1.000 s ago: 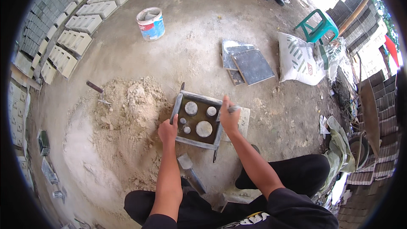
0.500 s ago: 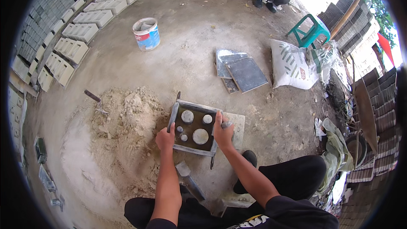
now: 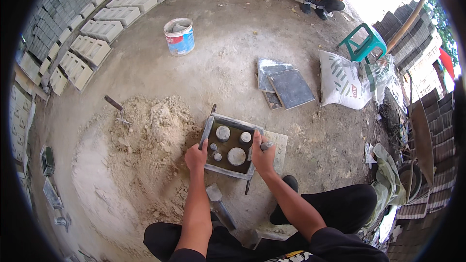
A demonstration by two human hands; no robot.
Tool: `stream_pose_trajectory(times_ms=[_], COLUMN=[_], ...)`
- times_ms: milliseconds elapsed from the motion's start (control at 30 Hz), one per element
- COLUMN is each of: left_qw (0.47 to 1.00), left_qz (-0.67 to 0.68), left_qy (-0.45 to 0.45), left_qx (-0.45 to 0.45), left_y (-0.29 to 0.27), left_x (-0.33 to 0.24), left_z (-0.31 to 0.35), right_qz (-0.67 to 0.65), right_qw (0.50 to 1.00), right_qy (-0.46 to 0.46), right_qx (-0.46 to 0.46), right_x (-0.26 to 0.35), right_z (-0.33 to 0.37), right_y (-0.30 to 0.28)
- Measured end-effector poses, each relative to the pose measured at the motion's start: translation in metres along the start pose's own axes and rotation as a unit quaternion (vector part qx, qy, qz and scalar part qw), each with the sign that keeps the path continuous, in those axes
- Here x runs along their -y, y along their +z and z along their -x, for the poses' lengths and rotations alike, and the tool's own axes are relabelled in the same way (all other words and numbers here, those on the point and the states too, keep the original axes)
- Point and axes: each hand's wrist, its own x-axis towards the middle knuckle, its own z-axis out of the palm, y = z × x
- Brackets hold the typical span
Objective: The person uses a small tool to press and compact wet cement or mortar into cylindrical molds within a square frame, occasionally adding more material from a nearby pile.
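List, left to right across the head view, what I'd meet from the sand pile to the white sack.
Sand pile → left hand → square frame → right hand → dark square plates → white sack.

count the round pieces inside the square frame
5: a large piece top left, the biggest bottom right, a medium one top right, two small ones at left; none looks hidden.

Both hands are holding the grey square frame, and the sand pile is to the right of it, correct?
Not quite: the head view shows the sand pile to the left of the grey square frame. The left hand and right hand do hold it.
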Motion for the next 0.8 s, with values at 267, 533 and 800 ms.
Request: stream_pose_trajectory(times_ms=[267, 533, 800], left_qw=[1.0, 1.0, 1.0], left_qz=[0.002, 0.016, -0.002], left_qy=[-0.014, 0.003, -0.008], left_qx=[0.009, -0.014, 0.003], left_y=[0.004, 0.0, 0.007], left_x=[0.009, -0.001, 0.002], left_z=[-0.002, -0.01, -0.002], right_qz=[0.038, -0.013, 0.02], right_qw=[0.998, 1.0, 1.0], right_qy=[0.013, -0.004, 0.01], right_qx=[-0.039, -0.027, -0.013], right_x=[-0.005, 0.007, 0.004], right_z=[0.004, 0.001, 0.011], right_y=[0.011, 0.014, 0.007])
